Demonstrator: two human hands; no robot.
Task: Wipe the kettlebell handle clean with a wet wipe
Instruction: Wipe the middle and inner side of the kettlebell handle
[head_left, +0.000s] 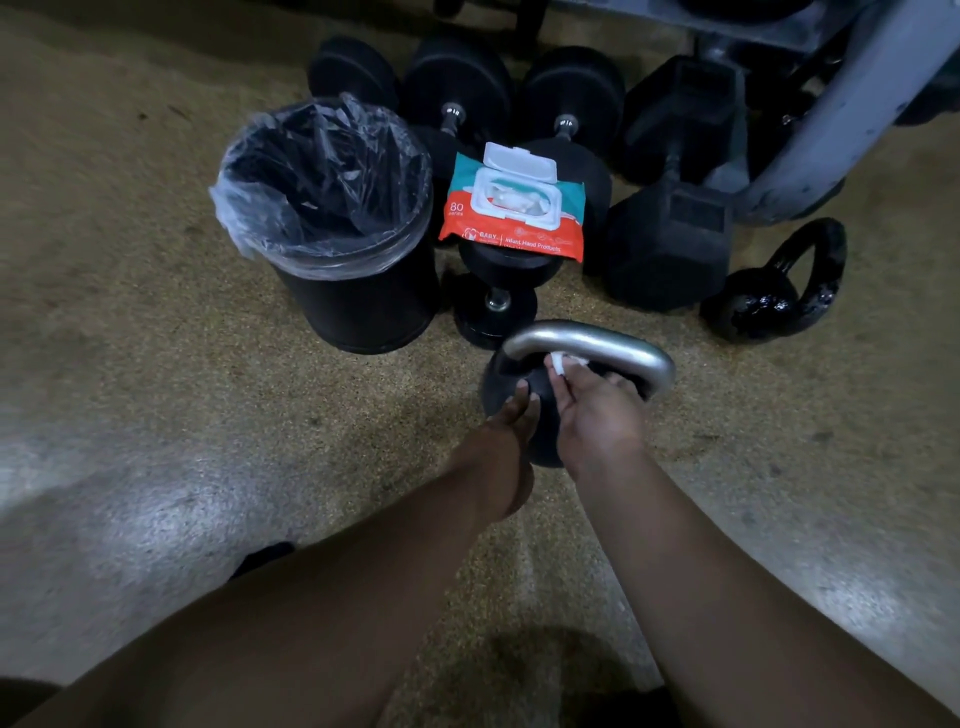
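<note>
On the speckled gym floor (156, 364), just in front of the person, the kettlebell (496, 384) stands upright, its round black body below and its silver handle (597, 340) arched across the top. The right hand (597, 415) reaches up into the arch, thumb and fingers pinching a small crumpled white wet wipe (563, 364) against the inner side of the bar, near its middle; the fingertips pass under the bar and are partly hidden by it. The left hand (514, 415) lies on the near left side of the black body, its fingers laid fairly straight along the surface and touching it, gripping nothing. Both forearms are bare and stretch forward from the bottom of the view. Beyond the kettlebell, to the left, stands a black bin (363, 306) lined with a clear plastic bag that is folded over its rim. Just right of the bin, a red and teal pack of wipes (514, 228) rests on top of a row of round black dumbbells (457, 88), its white lid flipped open and a white sheet showing in the opening. A small black dumbbell (496, 304) lies between the pack and the kettlebell. A black hex dumbbell (670, 244) sits to the right of the pack, and farther right a second, glossy black kettlebell (769, 306) lies tilted on the floor. A grey metal rack frame (841, 104) crosses the upper right corner.
</note>
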